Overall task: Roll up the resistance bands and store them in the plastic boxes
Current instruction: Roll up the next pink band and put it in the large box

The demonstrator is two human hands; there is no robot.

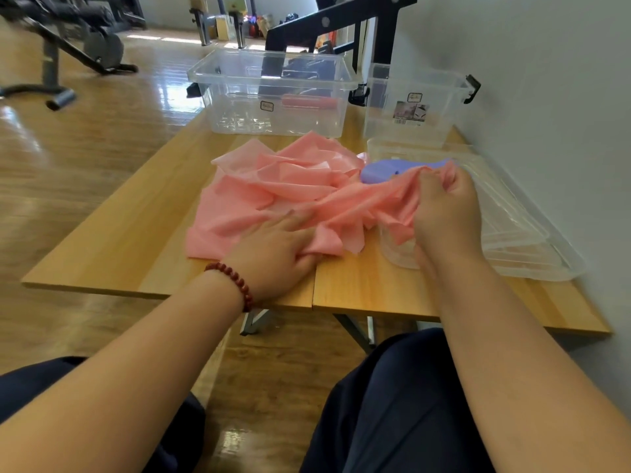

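Note:
A crumpled pink resistance band (273,186) lies spread over the middle of the wooden table (136,240). My left hand (276,254) rests flat on its near edge, with the thumb tucked under a fold. My right hand (444,206) grips a bunched end of the pink band, lifted over a clear lid. A purple band (386,170) lies just behind that bunch. A large clear plastic box (273,93) stands at the back with a rolled red band (307,102) inside. A smaller clear box (413,104) stands to its right.
Clear plastic lids (512,233) lie stacked along the table's right side by the white wall (563,97). Gym machines stand on the wooden floor at the back left. The table's near edge is just above my knees.

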